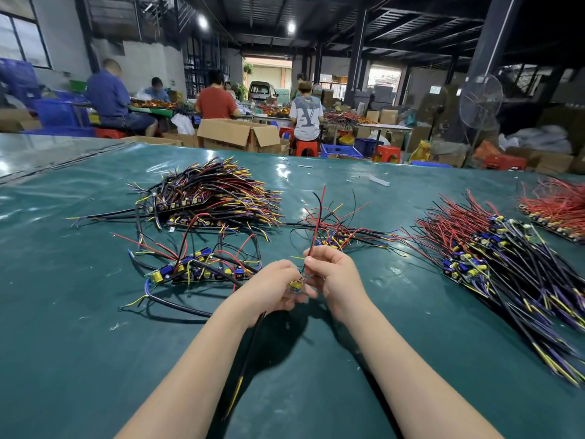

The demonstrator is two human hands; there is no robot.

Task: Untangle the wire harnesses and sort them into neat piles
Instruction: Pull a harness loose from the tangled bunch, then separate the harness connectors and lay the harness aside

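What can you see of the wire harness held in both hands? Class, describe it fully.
The harness is a small circuit board with a yellow component, mostly hidden between the hands. A thin red wire rises from it, pinched by the right hand. A thick black cable with yellow near its end trails down from the left hand over the green table. Both hands hold the board raised above the table.

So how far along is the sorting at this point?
Apparently done: the back-left pile, right pile and far-right red pile lie aligned. In hand: left hand and right hand hold one harness, fingers pinching its red wire. Left: the loose tangle beyond them, and the straggly near-left group.
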